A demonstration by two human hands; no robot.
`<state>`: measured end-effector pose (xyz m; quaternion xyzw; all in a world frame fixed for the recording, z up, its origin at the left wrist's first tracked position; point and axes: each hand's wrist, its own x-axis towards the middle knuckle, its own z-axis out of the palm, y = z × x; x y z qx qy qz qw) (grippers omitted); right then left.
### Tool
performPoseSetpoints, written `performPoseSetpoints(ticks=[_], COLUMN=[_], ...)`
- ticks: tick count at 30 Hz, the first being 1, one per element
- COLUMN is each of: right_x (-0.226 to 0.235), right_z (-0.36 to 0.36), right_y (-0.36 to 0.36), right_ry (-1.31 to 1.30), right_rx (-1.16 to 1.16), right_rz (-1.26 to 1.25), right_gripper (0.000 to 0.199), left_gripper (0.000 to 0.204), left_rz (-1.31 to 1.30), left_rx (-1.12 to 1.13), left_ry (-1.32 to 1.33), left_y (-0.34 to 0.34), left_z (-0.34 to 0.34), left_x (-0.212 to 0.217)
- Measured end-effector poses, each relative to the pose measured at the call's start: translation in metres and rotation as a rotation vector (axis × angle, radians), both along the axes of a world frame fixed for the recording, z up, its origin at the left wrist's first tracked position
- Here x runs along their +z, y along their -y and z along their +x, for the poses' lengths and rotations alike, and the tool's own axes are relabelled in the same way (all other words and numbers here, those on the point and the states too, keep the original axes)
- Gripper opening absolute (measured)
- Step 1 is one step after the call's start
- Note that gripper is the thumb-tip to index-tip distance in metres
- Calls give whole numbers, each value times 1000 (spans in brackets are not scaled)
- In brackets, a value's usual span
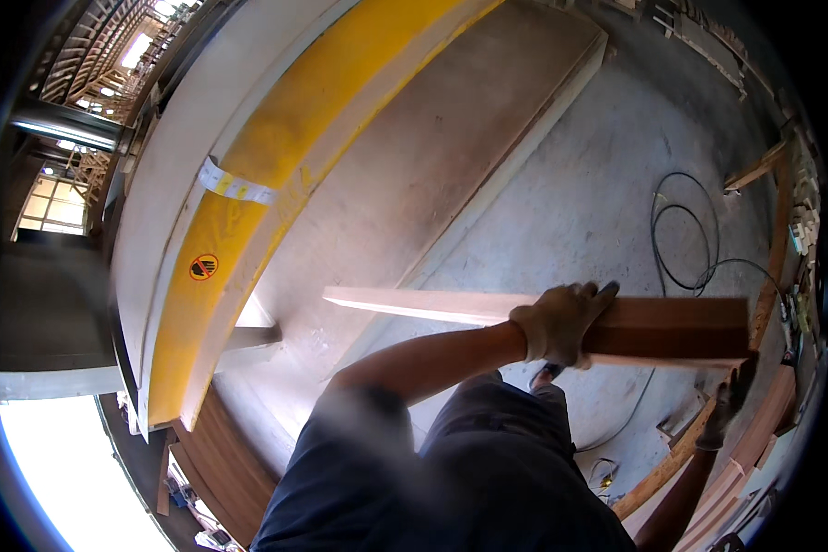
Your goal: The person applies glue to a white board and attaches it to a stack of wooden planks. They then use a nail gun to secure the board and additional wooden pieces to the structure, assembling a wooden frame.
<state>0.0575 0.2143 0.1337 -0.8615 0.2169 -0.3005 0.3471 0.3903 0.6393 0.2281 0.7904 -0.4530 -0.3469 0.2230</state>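
A long reddish-brown wooden board [667, 315] lies across the view in front of my body, its pale narrow end reaching left toward the yellow-edged machine. My left hand [561, 324], in a light work glove, is closed over the board right of its middle. At the board's right end is my right hand [729, 405], in a dark glove. Its fingers look stretched out and close to the lower corner of that end; whether they press on it is hard to see. The board's underside is hidden.
A large machine with a curved yellow band [317, 101] and a hand-warning sticker [204, 267] fills the upper left. Coiled black cable [685, 230] lies on the grey floor [561, 216]. Stacked brown planks [225, 451] stand lower left; more planks [741, 469] line the right.
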Motion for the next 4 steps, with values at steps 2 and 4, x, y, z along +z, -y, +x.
performPoseSetpoints(ticks=[2, 4], right_x=[-11, -6], right_z=[-10, -1], right_y=[-5, -27], right_ry=[-445, -677], right_rx=[192, 292], right_rz=[293, 449], right_gripper=[92, 99], left_gripper=[123, 122], left_rz=[88, 180], left_rx=[-87, -176], left_ry=[-39, -69], left_y=[-20, -37], left_z=[-3, -4], left_x=[-22, -25])
